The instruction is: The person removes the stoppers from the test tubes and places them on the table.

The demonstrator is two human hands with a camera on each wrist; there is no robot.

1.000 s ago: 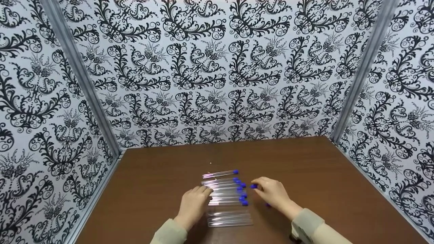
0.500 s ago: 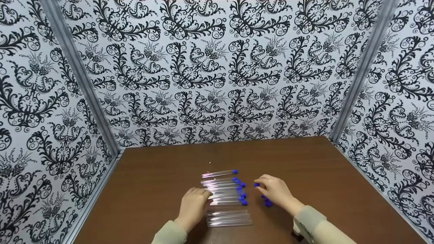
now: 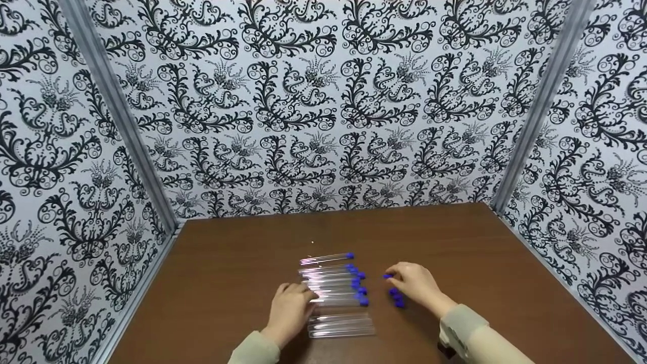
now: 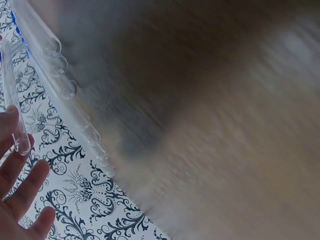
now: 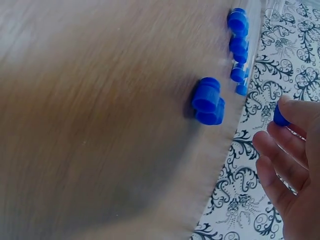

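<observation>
My left hand (image 3: 291, 306) pinches a clear test tube (image 4: 10, 85) near its rounded end, between thumb and finger, with the other fingers spread below. Whether this tube bears a cap cannot be made out. Across from it, my right hand (image 3: 417, 283) holds a small blue cap (image 5: 280, 116) between thumb and fingertips, apart from the tubes. Several capped test tubes (image 3: 331, 289) lie side by side between the hands, blue ends to the right. Closer to me lie uncapped clear tubes (image 3: 341, 327).
Loose blue caps (image 3: 398, 299) stand on the brown table (image 3: 242, 242) just below the right hand; the right wrist view shows these caps (image 5: 206, 102) clustered together. Patterned wall panels (image 3: 313, 126) with grey metal posts (image 3: 126, 116) enclose the table's back and sides.
My right hand has drawn a little to the right with the blue cap, uncovering more of the loose caps. The left hand has stayed nearly in place.
</observation>
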